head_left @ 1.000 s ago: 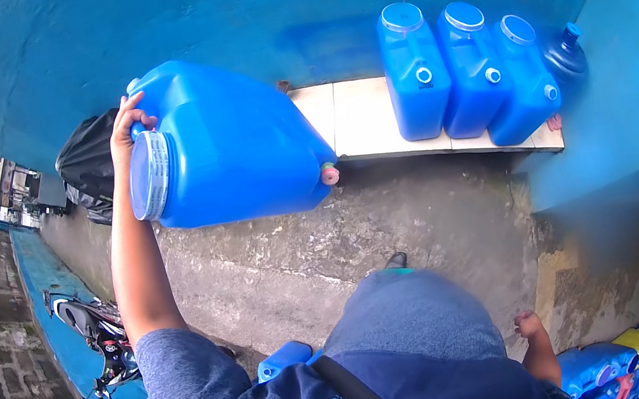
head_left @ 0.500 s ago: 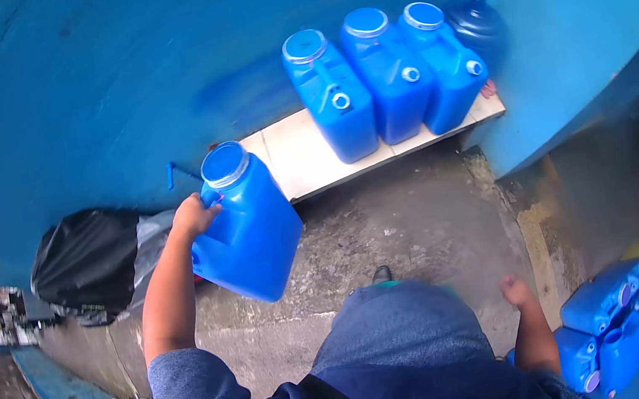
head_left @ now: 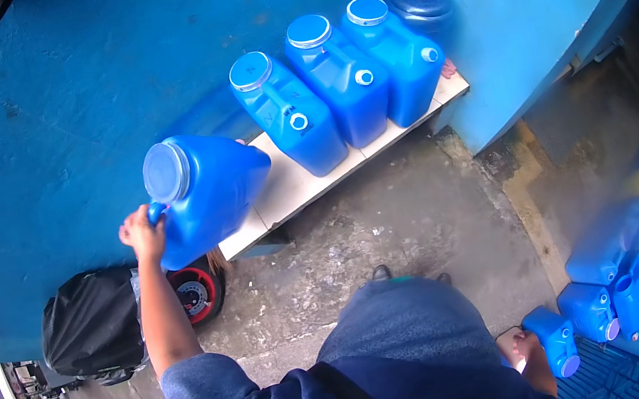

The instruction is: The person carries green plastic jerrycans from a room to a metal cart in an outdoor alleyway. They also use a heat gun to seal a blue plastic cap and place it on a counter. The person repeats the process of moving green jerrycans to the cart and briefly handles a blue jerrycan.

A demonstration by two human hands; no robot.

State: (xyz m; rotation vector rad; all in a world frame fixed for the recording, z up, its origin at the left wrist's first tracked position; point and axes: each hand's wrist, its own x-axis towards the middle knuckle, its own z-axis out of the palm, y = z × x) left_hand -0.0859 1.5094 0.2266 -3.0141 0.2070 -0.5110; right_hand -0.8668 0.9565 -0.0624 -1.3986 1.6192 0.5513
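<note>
My left hand [head_left: 142, 232] is closed round the handle of a large blue jerrycan [head_left: 219, 185] with a wide round lid. The jerrycan is tilted, its lid toward the wall, over the left end of a white-tiled bench [head_left: 283, 189]; whether its base touches the tiles cannot be told. To its right on the bench stand three similar jerrycans, the nearest one [head_left: 314, 142] a short gap away. Low at my right side, my right hand [head_left: 525, 346] has curled fingers with nothing visible in them. It is beside a small blue container [head_left: 551, 336].
A dark blue round water bottle [head_left: 422, 6] stands at the bench's right end. Under a black cover [head_left: 93, 320] at the left, a wheel with a red rim [head_left: 198, 293] shows. More blue containers [head_left: 635, 293] line the right side. Blue walls bound the bench.
My left hand has swung the jerrycan up and toward the wall, over the bench's left end. My view has shifted, bringing the small container beside my right hand into sight.
</note>
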